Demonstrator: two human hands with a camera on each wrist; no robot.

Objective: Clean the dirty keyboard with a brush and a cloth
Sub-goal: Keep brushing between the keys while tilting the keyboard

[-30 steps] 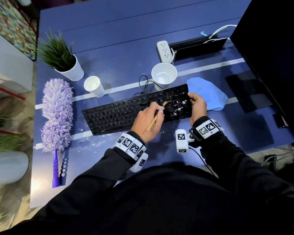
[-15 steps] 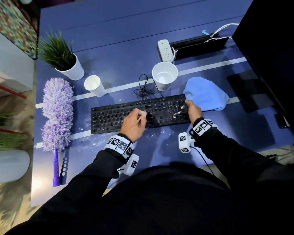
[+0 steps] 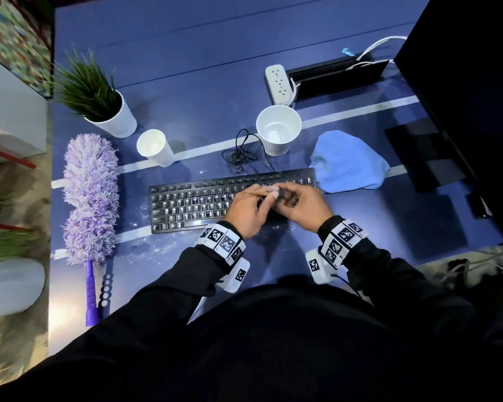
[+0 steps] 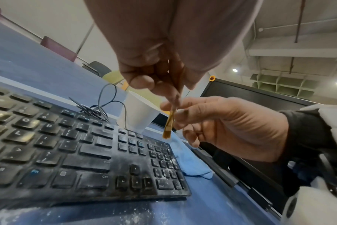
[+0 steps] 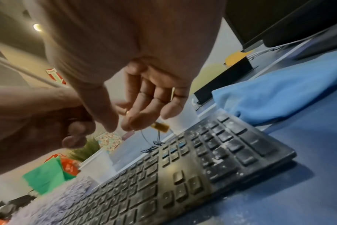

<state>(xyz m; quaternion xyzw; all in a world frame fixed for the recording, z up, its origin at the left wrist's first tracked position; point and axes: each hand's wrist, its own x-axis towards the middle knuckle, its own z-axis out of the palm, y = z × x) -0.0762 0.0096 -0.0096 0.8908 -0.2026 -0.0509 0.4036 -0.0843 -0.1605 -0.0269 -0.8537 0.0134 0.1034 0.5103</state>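
The black keyboard (image 3: 192, 204) lies flat on the blue table (image 3: 186, 68), with white dust on its number pad (image 4: 167, 169) (image 5: 215, 159). Both hands hover over its right half. My left hand (image 3: 269, 195) (image 4: 154, 68) grips the thin wooden handle of a small brush (image 3: 259, 193) (image 4: 168, 126) (image 5: 160, 127), bristles pointing down and clear of the keys. My right hand (image 3: 282, 192) (image 5: 129, 124) pinches the brush just behind its head. A light blue cloth (image 3: 349, 163) (image 5: 279, 94) lies bunched just past the keyboard's right end.
A purple duster (image 3: 90, 195) lies left of the keyboard. Behind it stand two white paper cups (image 3: 154, 146) (image 3: 278, 129), a coiled cable (image 3: 241, 155), a potted plant (image 3: 99, 91) and a power strip (image 3: 279, 82). A dark monitor (image 3: 471, 97) rises at right. Dust specks (image 3: 157, 248) mark the table's front.
The keyboard went from angled to square on the table. My right hand let go of its right end and moved to the brush. My left hand carried the brush rightward.
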